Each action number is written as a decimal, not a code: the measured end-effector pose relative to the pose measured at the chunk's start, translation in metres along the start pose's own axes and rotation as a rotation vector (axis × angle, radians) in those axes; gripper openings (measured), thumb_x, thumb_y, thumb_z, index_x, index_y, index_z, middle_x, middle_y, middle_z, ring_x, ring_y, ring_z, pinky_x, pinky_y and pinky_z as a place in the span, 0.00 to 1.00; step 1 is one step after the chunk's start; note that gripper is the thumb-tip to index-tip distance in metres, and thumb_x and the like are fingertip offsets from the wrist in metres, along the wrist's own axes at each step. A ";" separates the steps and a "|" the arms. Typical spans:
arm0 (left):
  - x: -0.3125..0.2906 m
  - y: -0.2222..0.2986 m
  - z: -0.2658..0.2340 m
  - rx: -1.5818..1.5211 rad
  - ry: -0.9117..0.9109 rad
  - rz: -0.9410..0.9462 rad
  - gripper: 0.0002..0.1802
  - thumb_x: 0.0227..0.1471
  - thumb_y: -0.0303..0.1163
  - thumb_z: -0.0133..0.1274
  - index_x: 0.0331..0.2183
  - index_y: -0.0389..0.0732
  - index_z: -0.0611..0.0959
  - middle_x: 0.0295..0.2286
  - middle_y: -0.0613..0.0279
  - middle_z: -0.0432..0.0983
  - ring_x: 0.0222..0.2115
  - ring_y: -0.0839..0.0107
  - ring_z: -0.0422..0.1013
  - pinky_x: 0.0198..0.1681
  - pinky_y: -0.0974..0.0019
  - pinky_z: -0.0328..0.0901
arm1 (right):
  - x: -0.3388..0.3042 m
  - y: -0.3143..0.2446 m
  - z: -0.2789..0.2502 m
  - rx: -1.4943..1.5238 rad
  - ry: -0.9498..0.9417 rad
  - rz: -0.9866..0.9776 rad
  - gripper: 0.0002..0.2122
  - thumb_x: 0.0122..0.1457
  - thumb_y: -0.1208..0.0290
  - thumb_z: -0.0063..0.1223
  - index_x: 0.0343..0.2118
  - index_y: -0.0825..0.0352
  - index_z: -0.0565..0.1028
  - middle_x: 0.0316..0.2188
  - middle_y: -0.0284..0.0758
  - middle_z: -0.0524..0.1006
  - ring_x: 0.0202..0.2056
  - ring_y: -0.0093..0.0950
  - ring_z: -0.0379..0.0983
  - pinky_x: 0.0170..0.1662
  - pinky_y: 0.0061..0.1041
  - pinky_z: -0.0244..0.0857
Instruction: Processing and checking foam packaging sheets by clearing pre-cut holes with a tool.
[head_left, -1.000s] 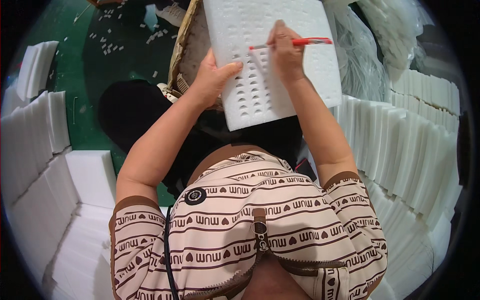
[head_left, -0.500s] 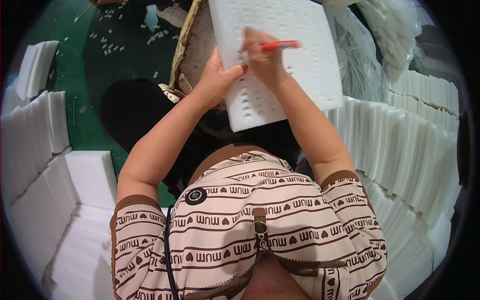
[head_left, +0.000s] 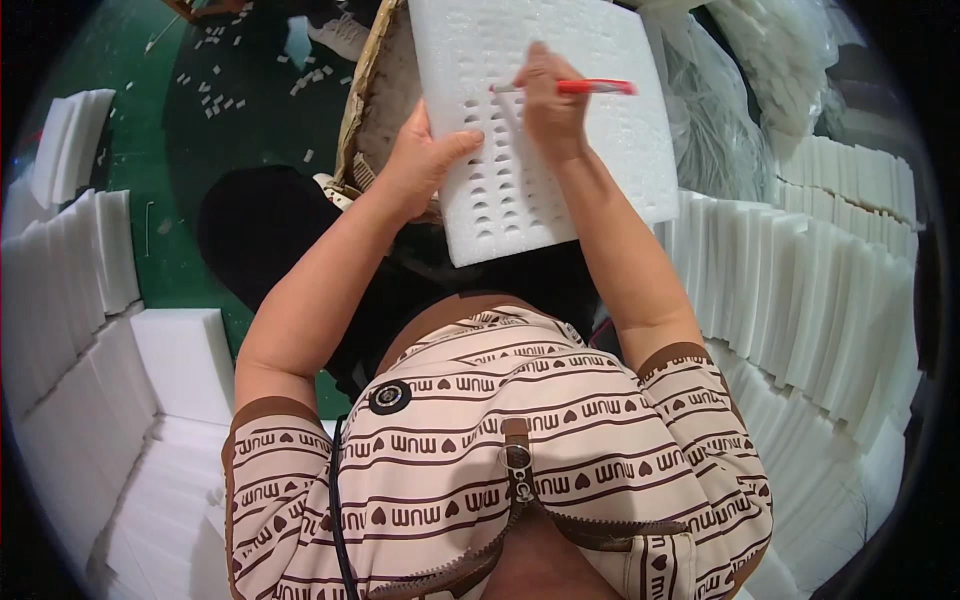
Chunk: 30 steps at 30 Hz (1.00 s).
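Note:
A thick white foam sheet (head_left: 625,150) with rows of small half-round holes lies tilted in front of me, over a worn cardboard box (head_left: 362,95). Gripping the sheet's left edge is my left hand (head_left: 425,158), its thumb on the top face and the other fingers out of sight beneath. My right hand (head_left: 553,105) is closed round a red pen (head_left: 600,87), whose tip points left at the rows of holes. Whether the tip touches the foam I cannot tell.
Stacks of white foam sheets stand on my right (head_left: 790,290) and on my left (head_left: 70,330). Clear plastic bags (head_left: 715,110) bulge at the far right. Small white foam bits (head_left: 213,105) are scattered over the green floor (head_left: 150,130), near a shoe (head_left: 340,35).
My right hand with the pen has moved a little to the right, uncovering more holes. The foam sheet and my left hand have shifted slightly left.

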<state>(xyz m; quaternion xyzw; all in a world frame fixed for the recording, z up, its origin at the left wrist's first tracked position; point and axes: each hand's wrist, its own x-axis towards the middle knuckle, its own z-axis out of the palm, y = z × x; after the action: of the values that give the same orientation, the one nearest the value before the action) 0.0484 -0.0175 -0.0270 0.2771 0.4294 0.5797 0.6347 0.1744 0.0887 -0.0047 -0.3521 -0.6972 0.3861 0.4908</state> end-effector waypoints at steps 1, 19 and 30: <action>0.000 0.000 0.000 0.033 -0.016 0.021 0.30 0.45 0.23 0.54 0.51 0.39 0.64 0.38 0.52 0.73 0.34 0.67 0.73 0.36 0.66 0.70 | 0.000 0.004 0.001 -0.185 -0.129 -0.223 0.19 0.62 0.65 0.42 0.14 0.65 0.69 0.13 0.27 0.65 0.18 0.19 0.57 0.23 0.19 0.53; -0.001 0.006 -0.003 0.074 0.016 0.041 0.30 0.46 0.24 0.54 0.52 0.38 0.63 0.39 0.49 0.72 0.34 0.65 0.72 0.35 0.67 0.69 | 0.012 -0.003 0.000 0.116 -0.175 0.008 0.17 0.61 0.66 0.43 0.14 0.64 0.68 0.14 0.26 0.63 0.20 0.18 0.55 0.27 0.17 0.52; 0.018 0.024 -0.004 -0.111 0.122 -0.214 0.24 0.46 0.25 0.54 0.47 0.34 0.69 0.37 0.48 0.73 0.33 0.63 0.73 0.35 0.64 0.70 | 0.003 0.005 -0.030 0.117 0.182 0.239 0.22 0.63 0.62 0.40 0.13 0.67 0.69 0.11 0.26 0.64 0.17 0.19 0.56 0.23 0.18 0.53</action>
<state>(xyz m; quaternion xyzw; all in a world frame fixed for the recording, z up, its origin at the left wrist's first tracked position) 0.0324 0.0038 -0.0125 0.1583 0.4618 0.5473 0.6798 0.2030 0.0996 -0.0010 -0.4366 -0.5794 0.4483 0.5223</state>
